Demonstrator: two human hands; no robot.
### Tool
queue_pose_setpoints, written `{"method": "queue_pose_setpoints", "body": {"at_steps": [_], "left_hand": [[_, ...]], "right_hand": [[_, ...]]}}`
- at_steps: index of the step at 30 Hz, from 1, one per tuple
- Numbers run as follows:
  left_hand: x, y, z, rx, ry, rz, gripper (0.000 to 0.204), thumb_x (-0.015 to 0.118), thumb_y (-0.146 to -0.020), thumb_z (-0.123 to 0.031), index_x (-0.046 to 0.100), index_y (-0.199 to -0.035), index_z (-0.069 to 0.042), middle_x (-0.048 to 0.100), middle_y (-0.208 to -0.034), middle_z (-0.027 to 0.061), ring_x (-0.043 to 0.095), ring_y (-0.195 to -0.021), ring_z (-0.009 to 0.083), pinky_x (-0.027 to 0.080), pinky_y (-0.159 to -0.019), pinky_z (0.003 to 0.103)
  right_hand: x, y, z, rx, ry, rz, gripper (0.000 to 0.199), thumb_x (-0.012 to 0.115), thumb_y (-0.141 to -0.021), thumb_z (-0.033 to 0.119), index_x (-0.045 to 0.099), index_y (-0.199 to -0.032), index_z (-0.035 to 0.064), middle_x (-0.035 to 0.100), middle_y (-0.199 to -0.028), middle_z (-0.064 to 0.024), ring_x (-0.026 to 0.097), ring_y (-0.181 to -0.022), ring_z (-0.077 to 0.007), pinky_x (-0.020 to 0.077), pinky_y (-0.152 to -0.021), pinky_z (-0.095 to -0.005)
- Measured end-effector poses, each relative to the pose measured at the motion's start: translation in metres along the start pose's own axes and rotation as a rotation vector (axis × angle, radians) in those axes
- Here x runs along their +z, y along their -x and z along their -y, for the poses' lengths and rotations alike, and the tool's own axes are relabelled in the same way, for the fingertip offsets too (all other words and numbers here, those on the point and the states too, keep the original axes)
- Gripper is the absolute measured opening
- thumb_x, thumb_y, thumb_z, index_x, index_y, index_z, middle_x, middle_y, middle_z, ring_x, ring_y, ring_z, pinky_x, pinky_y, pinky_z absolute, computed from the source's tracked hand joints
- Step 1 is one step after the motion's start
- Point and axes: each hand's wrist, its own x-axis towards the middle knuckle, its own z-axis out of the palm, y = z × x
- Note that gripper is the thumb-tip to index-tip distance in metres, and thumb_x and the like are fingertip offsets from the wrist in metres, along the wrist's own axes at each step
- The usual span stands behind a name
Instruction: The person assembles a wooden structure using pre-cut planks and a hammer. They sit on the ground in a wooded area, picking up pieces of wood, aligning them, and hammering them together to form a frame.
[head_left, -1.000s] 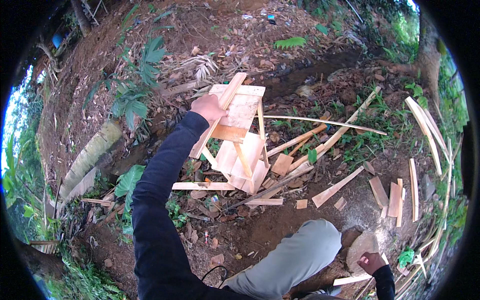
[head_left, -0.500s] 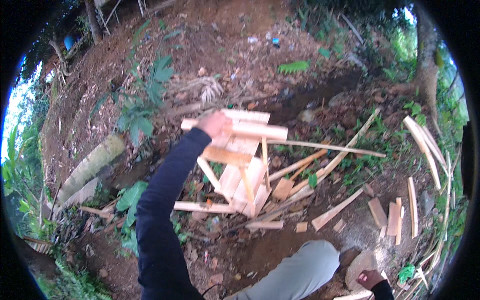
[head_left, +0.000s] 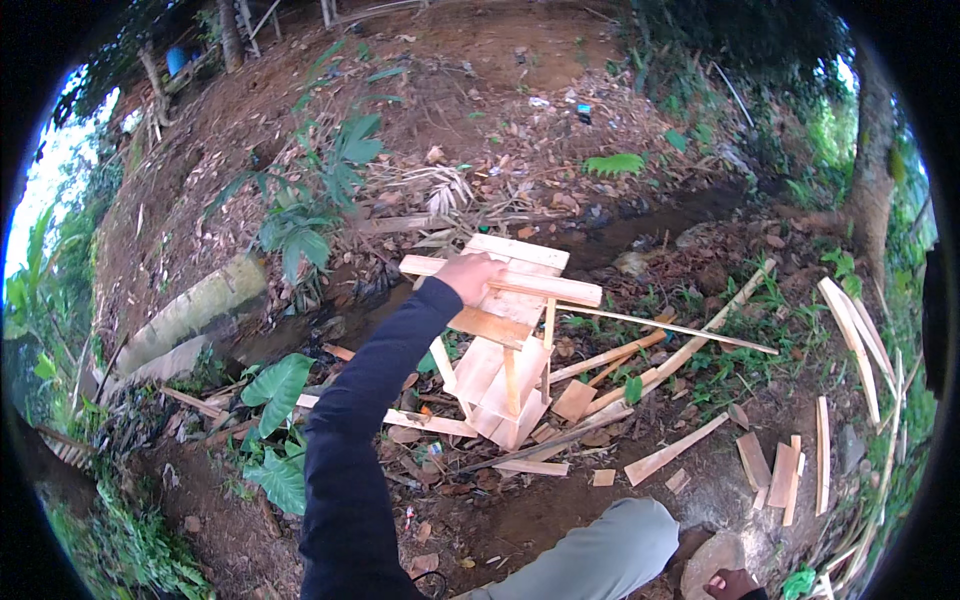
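Wooden slat (head_left: 555, 287): your left hand (head_left: 472, 278) clasps it, fingers closed; beneath that grip, boarded frame (head_left: 486, 368) looks joined, slat seemingly unfastened. Right hand (head_left: 731, 584): grip unclear.

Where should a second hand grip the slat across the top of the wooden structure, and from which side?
The slat is probably best pinched at its right end, from the right: that end juts past the wooden structure, its edges bare, while the left hand covers a stretch left of the slat's middle.
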Motion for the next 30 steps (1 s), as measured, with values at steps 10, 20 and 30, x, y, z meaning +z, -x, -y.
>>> {"method": "queue_pose_setpoints", "body": {"at_steps": [10, 20, 30], "left_hand": [[-0.041, -0.012, 0.000, -0.032, -0.618, -0.310, 0.042, 0.060, -0.083, -0.012, 0.053, -0.125, -0.012, 0.060, -0.113, 0.0120, 0.059, -0.109, 0.0319, 0.045, -0.088, 0.057], [-0.060, -0.020, -0.005, -0.290, 0.003, 0.157, 0.047, 0.057, -0.091, -0.038, 0.066, -0.098, 0.007, 0.067, -0.092, 0.0288, 0.066, -0.090, 0.0429, 0.051, -0.084, 0.049], [-0.016, -0.011, -0.018, -0.329, -0.008, 0.056, 0.047, 0.061, -0.085, -0.035, 0.065, -0.098, 0.009, 0.066, -0.098, 0.0309, 0.065, -0.096, 0.0421, 0.051, -0.089, 0.047]], "right_hand": [[0.003, -0.006, -0.001, -0.041, -0.027, -0.012, 0.027, 0.071, -0.085, 0.031, 0.065, -0.093, 0.0061, 0.069, -0.075, -0.0174, 0.068, -0.073, -0.0358, 0.0536, -0.063, -0.0435], [-0.026, -0.001, 0.029, 0.135, -0.038, 0.101, 0.034, 0.071, -0.081, 0.040, 0.070, -0.087, 0.0058, 0.072, -0.075, -0.0107, 0.071, -0.071, -0.0267, 0.0573, -0.071, -0.0394], [-0.032, 0.007, 0.033, 0.144, -0.026, 0.083, 0.033, 0.072, -0.080, 0.038, 0.070, -0.088, 0.0065, 0.071, -0.075, -0.0122, 0.071, -0.073, -0.0284, 0.0576, -0.072, -0.0392]]}}
